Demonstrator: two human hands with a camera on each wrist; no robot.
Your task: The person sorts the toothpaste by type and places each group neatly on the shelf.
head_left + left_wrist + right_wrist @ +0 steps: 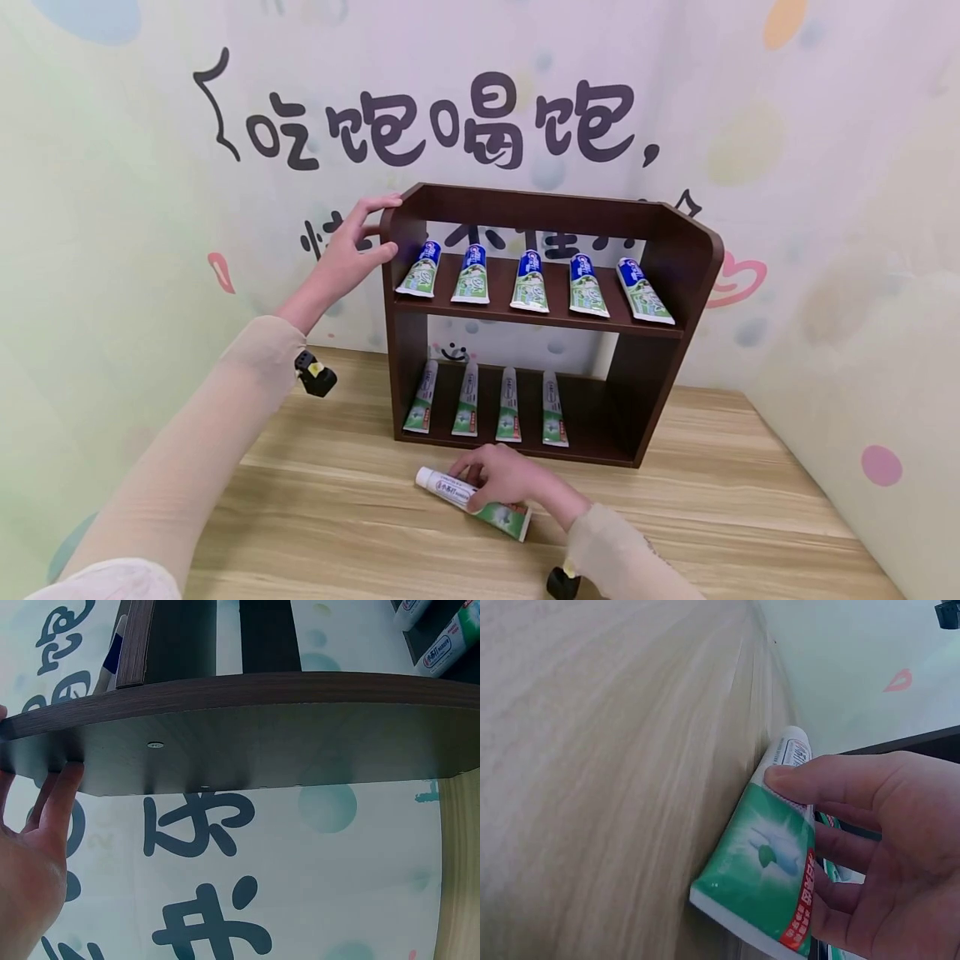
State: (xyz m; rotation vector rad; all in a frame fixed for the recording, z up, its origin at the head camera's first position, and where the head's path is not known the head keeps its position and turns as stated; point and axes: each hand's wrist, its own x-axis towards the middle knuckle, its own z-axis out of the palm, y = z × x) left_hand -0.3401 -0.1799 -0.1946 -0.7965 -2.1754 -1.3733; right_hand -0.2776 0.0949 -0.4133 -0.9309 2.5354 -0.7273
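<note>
A white and green toothpaste tube [506,518] lies slantwise low over the wooden table, its white cap toward the left. My right hand [498,482] pinches it, the thumb on its printed face and the fingers along its far side. In the right wrist view the tube's [761,859] flat green end faces the camera. Up at the left side of a dark brown two-tier shelf [480,310], my left hand [348,250] touches the upper corner with spread fingers. Two of its fingers [66,791] press against the outer side panel in the left wrist view.
Several blue and green toothpaste tubes [530,282] lean in a row on the upper tier. On the lower tier stand several white and green tubes [507,406], left of a bare stretch of board [596,417]. A printed wall covering [787,208] rises behind the table [337,517].
</note>
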